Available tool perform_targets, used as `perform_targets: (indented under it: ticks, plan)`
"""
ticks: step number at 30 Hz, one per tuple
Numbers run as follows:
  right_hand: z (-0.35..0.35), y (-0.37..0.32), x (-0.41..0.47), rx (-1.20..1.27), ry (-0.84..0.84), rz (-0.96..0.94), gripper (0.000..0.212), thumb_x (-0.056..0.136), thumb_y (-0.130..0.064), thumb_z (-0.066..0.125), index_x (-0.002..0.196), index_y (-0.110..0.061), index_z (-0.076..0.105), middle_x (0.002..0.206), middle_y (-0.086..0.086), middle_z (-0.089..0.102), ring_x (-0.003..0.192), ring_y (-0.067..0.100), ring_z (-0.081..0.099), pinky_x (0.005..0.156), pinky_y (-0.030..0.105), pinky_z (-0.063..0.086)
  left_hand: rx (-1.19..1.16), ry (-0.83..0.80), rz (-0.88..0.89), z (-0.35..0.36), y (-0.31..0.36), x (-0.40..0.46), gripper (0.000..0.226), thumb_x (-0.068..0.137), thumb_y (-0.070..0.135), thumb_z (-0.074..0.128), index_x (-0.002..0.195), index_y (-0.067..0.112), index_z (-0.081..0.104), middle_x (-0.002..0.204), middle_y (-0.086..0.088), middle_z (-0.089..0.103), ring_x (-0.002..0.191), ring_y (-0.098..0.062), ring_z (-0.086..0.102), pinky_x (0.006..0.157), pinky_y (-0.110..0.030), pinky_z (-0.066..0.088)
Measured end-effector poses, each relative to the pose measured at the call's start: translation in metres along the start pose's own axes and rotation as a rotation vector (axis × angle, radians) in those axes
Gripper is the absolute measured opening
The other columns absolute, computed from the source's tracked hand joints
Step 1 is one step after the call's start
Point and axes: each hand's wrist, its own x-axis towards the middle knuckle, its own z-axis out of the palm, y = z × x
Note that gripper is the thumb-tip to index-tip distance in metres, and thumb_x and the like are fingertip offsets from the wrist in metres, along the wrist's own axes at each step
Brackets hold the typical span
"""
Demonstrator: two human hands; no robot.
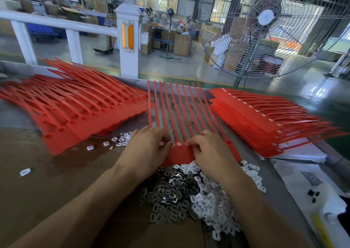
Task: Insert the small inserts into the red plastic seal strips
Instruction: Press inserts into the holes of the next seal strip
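Note:
A red sheet of joined seal strips (pixel 180 153) lies in front of me, its thin tails fanning away toward the table's far edge. White inserts sit in some of its sockets, one visible between my hands. My left hand (pixel 145 149) rests on the sheet's left part, fingertips pinched at a socket. My right hand (pixel 210 151) covers the right part, fingertips pressing at another socket. What the fingers hold is hidden. A heap of small white and metallic inserts (pixel 191 194) lies just below the sheet, between my forearms.
A stack of red strip sheets with bare sockets (pixel 75 107) lies at left. Another stack with white inserts fitted (pixel 265 121) lies at right, on white paper (pixel 303 153). Loose inserts (pixel 117 140) are scattered left. A big fan (pixel 265 26) stands behind the table.

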Motion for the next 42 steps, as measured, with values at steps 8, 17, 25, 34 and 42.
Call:
perform_targets:
  ticks: [8,17,25,34,42]
  plan:
    - [-0.003,-0.006,-0.002,0.596,0.102,-0.172,0.021,0.092,-0.017,0.077,0.107,-0.032,0.074,0.101,-0.018,0.07,0.1,0.0,0.066,0.083,0.01,0.047,-0.415,-0.05,-0.105,0.002,0.001,0.003,0.013,0.097,0.03,0.065,0.085,0.025,0.067,0.079,0.005,0.069,0.079,-0.016,0.064,0.077,-0.044,0.05]
    - [-0.002,-0.011,-0.006,0.712,0.167,-0.197,0.011,0.09,-0.016,0.079,0.094,-0.025,0.075,0.091,-0.012,0.073,0.09,0.008,0.07,0.077,0.015,0.051,-0.663,-0.107,-0.159,0.0,0.002,0.004,0.019,0.099,0.022,0.062,0.083,0.016,0.07,0.065,0.01,0.059,0.061,-0.005,0.049,0.061,-0.03,0.04]
    - [-0.002,0.012,0.0,0.602,0.195,0.195,0.013,0.097,-0.036,0.068,0.085,-0.031,0.07,0.082,-0.018,0.07,0.08,-0.009,0.062,0.063,0.018,0.043,-0.153,0.05,-0.078,-0.002,0.0,0.0,0.009,0.095,0.033,0.064,0.088,0.03,0.07,0.088,0.014,0.069,0.093,-0.013,0.061,0.087,-0.041,0.048]
    - [-0.005,0.029,0.011,0.287,0.077,0.292,0.012,0.102,-0.033,0.06,0.094,-0.029,0.068,0.086,-0.016,0.066,0.078,0.002,0.06,0.062,0.026,0.043,0.117,-0.074,-0.055,-0.003,0.0,-0.004,0.021,0.097,0.042,0.059,0.114,0.034,0.067,0.115,0.017,0.062,0.12,-0.014,0.047,0.104,-0.037,0.031]
    - [-0.003,0.027,0.017,0.174,-0.008,0.266,0.015,0.103,-0.037,0.056,0.097,-0.03,0.068,0.087,-0.015,0.066,0.077,0.004,0.06,0.055,0.026,0.037,0.144,-0.142,-0.062,-0.001,0.0,-0.004,0.026,0.095,0.044,0.06,0.12,0.037,0.066,0.123,0.018,0.06,0.124,-0.013,0.045,0.108,-0.039,0.029]
